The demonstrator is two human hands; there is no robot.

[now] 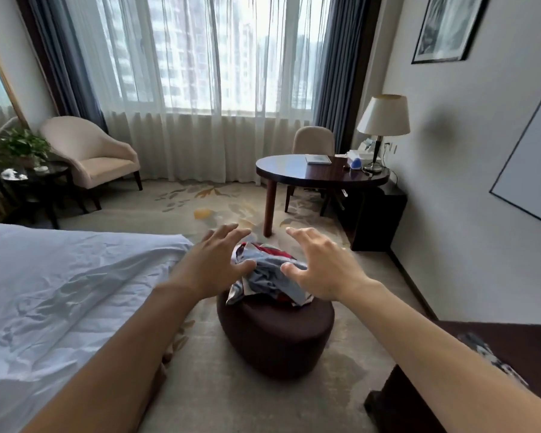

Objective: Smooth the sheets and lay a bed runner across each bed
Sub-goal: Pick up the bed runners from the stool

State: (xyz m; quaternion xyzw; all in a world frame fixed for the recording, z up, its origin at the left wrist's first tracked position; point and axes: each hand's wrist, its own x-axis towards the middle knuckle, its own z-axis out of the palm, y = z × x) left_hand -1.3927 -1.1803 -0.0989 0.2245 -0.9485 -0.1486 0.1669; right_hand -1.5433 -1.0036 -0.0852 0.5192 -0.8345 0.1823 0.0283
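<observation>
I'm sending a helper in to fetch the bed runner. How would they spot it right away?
Beside the white bed stands a dark brown round ottoman. The bed runner lies crumpled on top, between the left hand and right hand. It is the only grey-blue, red and white cloth there.

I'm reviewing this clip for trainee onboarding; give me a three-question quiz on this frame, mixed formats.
1. True or false: the crumpled bed runner already lies across the bed.
2. Multiple choice: the runner sits on A) the round table, B) the dark ottoman, C) the armchair.
3. Short answer: how do the left hand and right hand stand relative to the runner?

Key
1. False; it is bunched up off the bed.
2. B.
3. Both are spread open, one at each side of it, with no grip closed yet.
</observation>
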